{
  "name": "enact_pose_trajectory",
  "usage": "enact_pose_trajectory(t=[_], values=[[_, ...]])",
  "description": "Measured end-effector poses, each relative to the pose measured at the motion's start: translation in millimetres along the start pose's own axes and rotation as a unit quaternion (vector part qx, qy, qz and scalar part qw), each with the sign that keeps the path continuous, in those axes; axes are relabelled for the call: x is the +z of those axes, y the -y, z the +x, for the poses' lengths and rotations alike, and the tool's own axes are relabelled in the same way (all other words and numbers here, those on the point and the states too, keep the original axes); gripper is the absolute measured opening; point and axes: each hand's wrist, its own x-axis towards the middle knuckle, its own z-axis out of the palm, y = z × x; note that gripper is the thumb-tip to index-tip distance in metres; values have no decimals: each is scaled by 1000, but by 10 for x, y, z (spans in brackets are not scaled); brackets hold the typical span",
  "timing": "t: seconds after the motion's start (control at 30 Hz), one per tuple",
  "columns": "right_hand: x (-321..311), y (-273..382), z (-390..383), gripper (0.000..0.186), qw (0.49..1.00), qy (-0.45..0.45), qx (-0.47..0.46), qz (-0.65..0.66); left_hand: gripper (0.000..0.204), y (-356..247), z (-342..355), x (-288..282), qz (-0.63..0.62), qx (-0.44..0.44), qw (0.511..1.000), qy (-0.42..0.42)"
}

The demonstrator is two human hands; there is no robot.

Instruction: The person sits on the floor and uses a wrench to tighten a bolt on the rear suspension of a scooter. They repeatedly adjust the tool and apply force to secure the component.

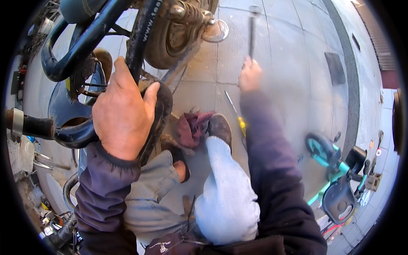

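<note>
My left hand (123, 110) is closed over the black tubular frame (163, 104) of a small wheeled vehicle, thumb on the near side. My right hand (250, 76), blurred by motion, grips the dark handle of what looks like a hammer (252, 34); its head at the far end is smeared. Beyond my left hand are the vehicle's dirty wheel (163, 46), a coil spring (185, 13) and a round metal disc (216, 31). A screwdriver (241, 123) with a yellow handle lies on the paving, beside my shoe (219, 129).
A maroon rag (191, 129) lies between my feet. At the right a turquoise child's ride-on (335, 168) lies near a dark kerb strip (352, 106). A flat dark piece (335, 68) rests on the paving. Tools and clutter (53, 216) crowd the lower left.
</note>
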Motion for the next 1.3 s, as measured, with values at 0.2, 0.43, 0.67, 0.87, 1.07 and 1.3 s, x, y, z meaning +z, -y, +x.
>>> enact_pose_trajectory(t=[0.2,0.43,0.67,0.87,1.07,1.3], values=[[-53,634,-277,38,994,-88,-54,23,70,27,-20,22,-4,-1,1000,-9],[92,429,-202,39,1000,-9,20,15,71,42,3,20,-1,-9,1000,4],[147,-19,-291,38,999,13,22,-23,71,4,9,21,-2,7,1000,2],[58,-33,-484,34,999,-5,-12,-51,72,6,-1,39,1,-6,1000,-1],[-81,45,-624,36,999,-9,-14,-43,68,26,-7,21,7,1,1000,-14],[-175,-179,-926,35,990,133,-25,-50,70,13,8,21,1,5,1000,-12]])
